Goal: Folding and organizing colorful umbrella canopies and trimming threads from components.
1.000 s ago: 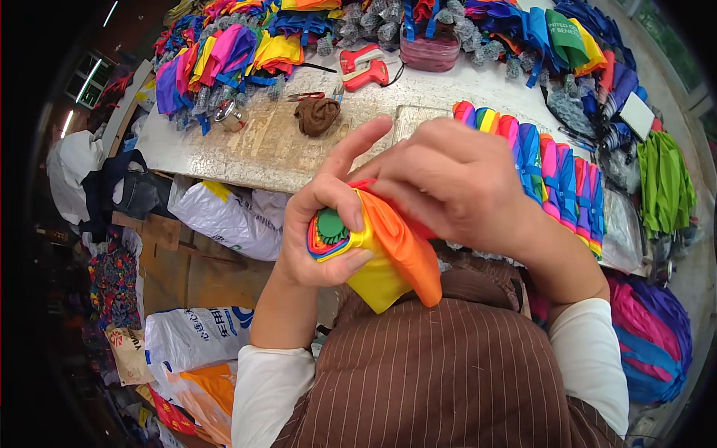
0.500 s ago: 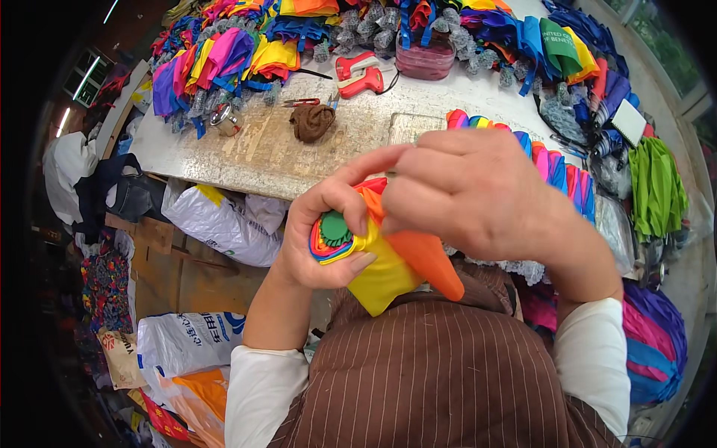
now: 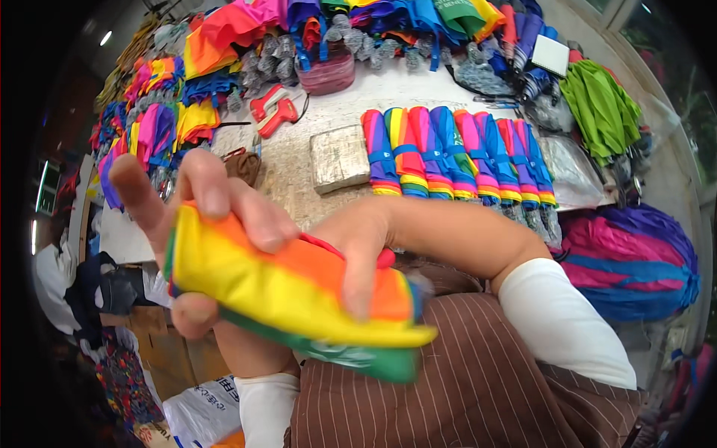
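A folded rainbow umbrella (image 3: 250, 276) lies across in front of my apron, its yellow, orange and green panels toward me. My left hand (image 3: 213, 190) is wrapped round its left end, fingers over the top and thumb at the lower side. Closed on the right part, my right hand (image 3: 366, 243) presses its thumb down on the orange cloth. A red strip shows between the two hands. One loose green flap hangs at the lower right, blurred by motion. The umbrella's far side is hidden.
Rolled rainbow umbrellas (image 3: 448, 153) lie in a row on the worn table, beside a flat block (image 3: 340, 158). Red-and-white tools (image 3: 275, 110) and a brown cloth bundle (image 3: 243, 166) lie farther left. Umbrella piles (image 3: 246, 33) line the back; a large colourful bundle (image 3: 631, 261) stands right.
My view has turned right. The umbrella has swung from its green end facing me to lying crosswise. My right hand has come down onto its cloth; my left hand still holds its end.
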Action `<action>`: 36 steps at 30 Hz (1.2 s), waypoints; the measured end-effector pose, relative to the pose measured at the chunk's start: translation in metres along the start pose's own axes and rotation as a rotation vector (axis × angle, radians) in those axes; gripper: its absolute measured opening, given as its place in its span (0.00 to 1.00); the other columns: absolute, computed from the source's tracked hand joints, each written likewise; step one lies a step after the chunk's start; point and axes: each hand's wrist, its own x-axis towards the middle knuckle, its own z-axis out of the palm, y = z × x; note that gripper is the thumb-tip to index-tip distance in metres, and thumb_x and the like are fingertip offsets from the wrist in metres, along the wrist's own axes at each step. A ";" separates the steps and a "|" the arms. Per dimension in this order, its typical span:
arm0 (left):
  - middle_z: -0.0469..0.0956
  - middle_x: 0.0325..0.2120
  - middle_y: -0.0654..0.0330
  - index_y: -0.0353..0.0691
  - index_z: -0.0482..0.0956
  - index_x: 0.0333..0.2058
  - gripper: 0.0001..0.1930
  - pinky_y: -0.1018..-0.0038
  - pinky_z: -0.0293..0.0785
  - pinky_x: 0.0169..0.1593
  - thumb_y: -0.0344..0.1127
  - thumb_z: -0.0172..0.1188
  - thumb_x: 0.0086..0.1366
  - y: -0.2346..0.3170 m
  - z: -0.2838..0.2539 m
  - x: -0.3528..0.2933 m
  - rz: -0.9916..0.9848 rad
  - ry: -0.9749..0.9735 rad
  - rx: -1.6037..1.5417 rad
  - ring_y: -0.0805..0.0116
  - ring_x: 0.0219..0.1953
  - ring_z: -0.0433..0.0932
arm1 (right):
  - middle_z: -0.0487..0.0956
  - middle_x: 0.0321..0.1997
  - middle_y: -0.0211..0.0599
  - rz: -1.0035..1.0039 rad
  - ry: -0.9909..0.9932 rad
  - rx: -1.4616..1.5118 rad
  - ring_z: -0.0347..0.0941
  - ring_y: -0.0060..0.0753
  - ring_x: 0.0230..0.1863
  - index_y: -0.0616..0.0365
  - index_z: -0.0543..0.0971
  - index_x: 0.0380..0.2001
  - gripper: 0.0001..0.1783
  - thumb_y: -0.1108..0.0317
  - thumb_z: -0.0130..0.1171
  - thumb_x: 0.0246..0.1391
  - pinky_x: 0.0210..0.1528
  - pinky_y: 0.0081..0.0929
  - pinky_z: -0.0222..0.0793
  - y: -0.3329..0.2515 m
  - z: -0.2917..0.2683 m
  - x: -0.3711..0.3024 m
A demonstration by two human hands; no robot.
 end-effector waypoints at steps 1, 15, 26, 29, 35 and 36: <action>0.63 0.38 0.54 0.55 0.52 0.65 0.42 0.67 0.76 0.34 0.30 0.62 0.52 -0.006 0.002 0.003 -0.058 -0.068 -0.051 0.61 0.28 0.75 | 0.77 0.45 0.33 -0.082 0.003 0.354 0.73 0.27 0.44 0.63 0.69 0.51 0.39 0.57 0.73 0.37 0.49 0.28 0.69 0.025 0.001 -0.013; 0.70 0.35 0.60 0.42 0.56 0.60 0.30 0.79 0.73 0.35 0.23 0.56 0.60 -0.061 -0.084 0.001 -0.127 0.493 0.669 0.74 0.34 0.75 | 0.77 0.38 0.45 0.253 1.155 -1.039 0.75 0.38 0.40 0.62 0.69 0.45 0.34 0.58 0.70 0.35 0.44 0.31 0.70 0.015 -0.021 -0.039; 0.76 0.34 0.56 0.36 0.71 0.42 0.19 0.61 0.73 0.49 0.37 0.61 0.53 -0.059 -0.076 -0.046 -0.396 0.441 -0.030 0.62 0.38 0.78 | 0.73 0.50 0.37 0.273 0.761 -0.521 0.68 0.28 0.51 0.61 0.67 0.55 0.38 0.58 0.70 0.41 0.55 0.27 0.64 0.014 -0.018 -0.052; 0.77 0.31 0.56 0.35 0.72 0.38 0.13 0.66 0.74 0.44 0.33 0.60 0.55 -0.040 -0.084 -0.032 -0.309 0.415 0.143 0.65 0.35 0.77 | 0.66 0.56 0.37 0.094 1.016 -1.029 0.65 0.29 0.54 0.59 0.63 0.60 0.42 0.59 0.69 0.42 0.57 0.27 0.61 0.003 -0.007 -0.064; 0.77 0.29 0.62 0.34 0.75 0.35 0.09 0.74 0.74 0.39 0.26 0.63 0.54 -0.033 -0.064 -0.014 -0.086 0.496 0.513 0.72 0.32 0.78 | 0.70 0.22 0.24 0.240 1.241 -0.317 0.62 0.12 0.18 0.62 0.77 0.34 0.16 0.57 0.57 0.57 0.19 0.13 0.58 -0.009 0.006 -0.045; 0.77 0.28 0.63 0.35 0.76 0.34 0.08 0.75 0.74 0.39 0.26 0.63 0.55 -0.032 -0.063 -0.015 -0.063 0.552 0.538 0.74 0.32 0.78 | 0.70 0.20 0.24 0.213 1.257 -0.322 0.61 0.12 0.17 0.62 0.76 0.31 0.16 0.57 0.57 0.57 0.18 0.14 0.57 -0.007 0.008 -0.033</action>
